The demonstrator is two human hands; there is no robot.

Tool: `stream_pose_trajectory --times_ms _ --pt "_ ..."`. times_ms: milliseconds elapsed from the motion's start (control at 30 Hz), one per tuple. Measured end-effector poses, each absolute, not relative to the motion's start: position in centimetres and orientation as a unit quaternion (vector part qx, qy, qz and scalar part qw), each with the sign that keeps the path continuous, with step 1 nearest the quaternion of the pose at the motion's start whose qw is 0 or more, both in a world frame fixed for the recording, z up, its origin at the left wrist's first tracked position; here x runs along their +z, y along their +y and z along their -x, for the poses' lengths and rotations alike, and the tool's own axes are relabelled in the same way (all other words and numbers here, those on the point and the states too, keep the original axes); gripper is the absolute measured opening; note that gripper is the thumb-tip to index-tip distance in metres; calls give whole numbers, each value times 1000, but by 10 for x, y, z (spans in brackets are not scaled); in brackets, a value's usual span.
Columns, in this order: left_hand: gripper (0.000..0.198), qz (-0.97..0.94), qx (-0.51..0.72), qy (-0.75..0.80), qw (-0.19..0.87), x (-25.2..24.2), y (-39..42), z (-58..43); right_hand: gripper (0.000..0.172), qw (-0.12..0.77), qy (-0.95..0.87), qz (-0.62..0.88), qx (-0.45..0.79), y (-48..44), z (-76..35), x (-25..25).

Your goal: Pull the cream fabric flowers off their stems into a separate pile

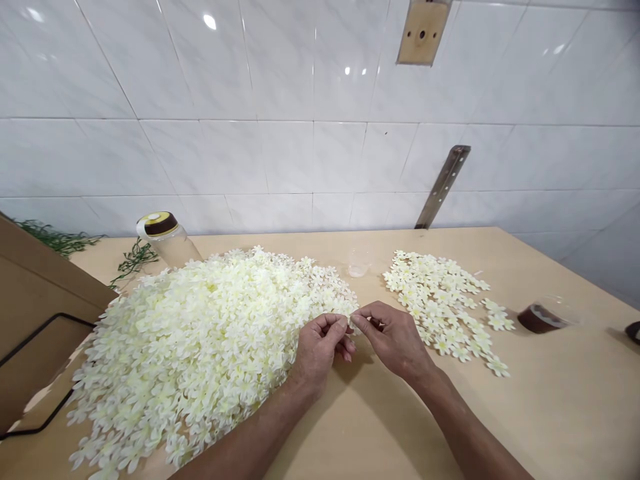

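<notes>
My left hand and my right hand meet fingertip to fingertip above the table. Both are closed in a pinch, thumb against forefinger. A small pale bit shows between the fingertips, too small to name. Just left of my left hand spreads a large heap of cream-white artificial flowers, its right edge reaching behind the fingers. Beyond my right hand lies a smaller, flatter spread of the same flowers. A small clear plastic cup stands behind the hands, between the two groups.
A clear bottle with a brown and yellow lid stands behind the heap, near green artificial stems. At left is a brown board with a black wire frame. A cup of dark liquid stands at right. A tiled wall backs the table.
</notes>
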State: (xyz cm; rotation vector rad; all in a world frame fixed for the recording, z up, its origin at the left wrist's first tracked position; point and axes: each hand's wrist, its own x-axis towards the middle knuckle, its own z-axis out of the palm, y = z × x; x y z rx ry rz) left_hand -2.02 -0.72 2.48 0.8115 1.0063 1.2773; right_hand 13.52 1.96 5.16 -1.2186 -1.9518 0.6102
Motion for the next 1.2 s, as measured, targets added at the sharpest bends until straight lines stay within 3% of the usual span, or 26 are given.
stream_pose_trajectory --times_ms 567,1200 --pt "29 -359 559 458 591 25 -7 20 27 383 -741 519 188 15 -122 39" --pt "26 -367 552 486 570 27 -6 18 21 372 -786 474 139 11 -123 39"
